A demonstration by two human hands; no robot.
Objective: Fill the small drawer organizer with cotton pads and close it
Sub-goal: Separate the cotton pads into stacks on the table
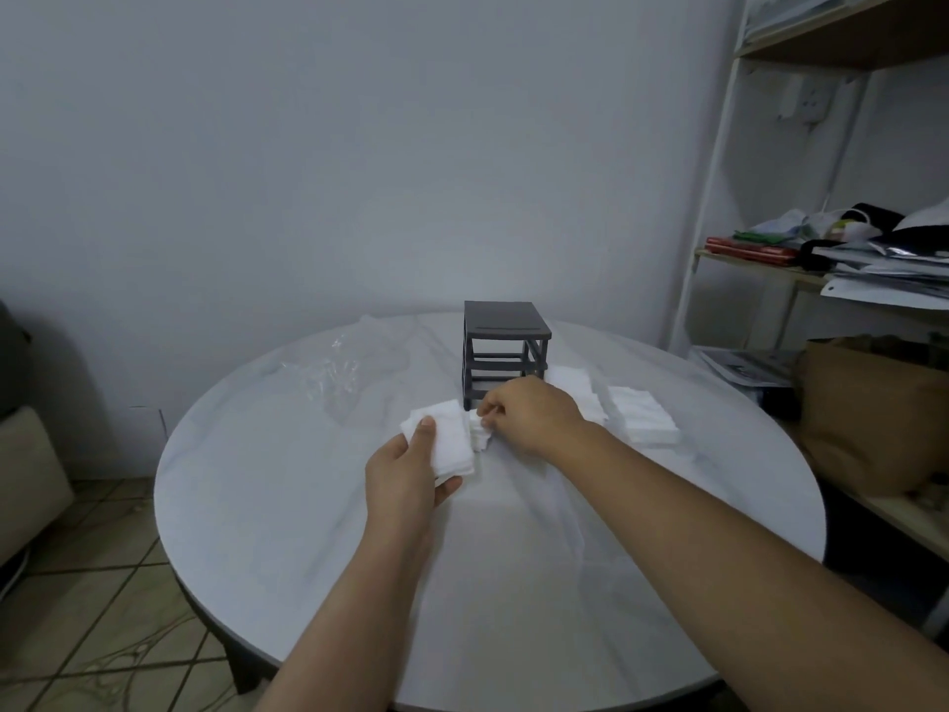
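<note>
Fingers of the left hand (411, 467) curl under a stack of white cotton pads (445, 444), with the thumb pressed on top, holding it just above the tabletop (287, 506). Just beside it, the right hand (529, 421) is bent down over a smaller pile of pads (478, 431), its fingertips pinching the top ones. Behind both hands, toward the far edge of the tabletop, stands the small dark grey drawer organizer (506, 354); its frame looks open at the front, and I cannot tell whether any drawer sits inside. To the right of it lie two more heaps of pads, one (577, 390) partly behind the right wrist and one (642, 416) nearer the right edge. A crumpled clear plastic bag (349, 370) lies toward the far left edge.

The tabletop is round, pale and marble-patterned. A plain light wall rises behind it, and beige floor tiles (102, 634) show at the lower left. Along the right stands a shelf (760, 259) loaded with papers and cloth, with a brown paper bag (873, 418) below. No writing can be read anywhere.
</note>
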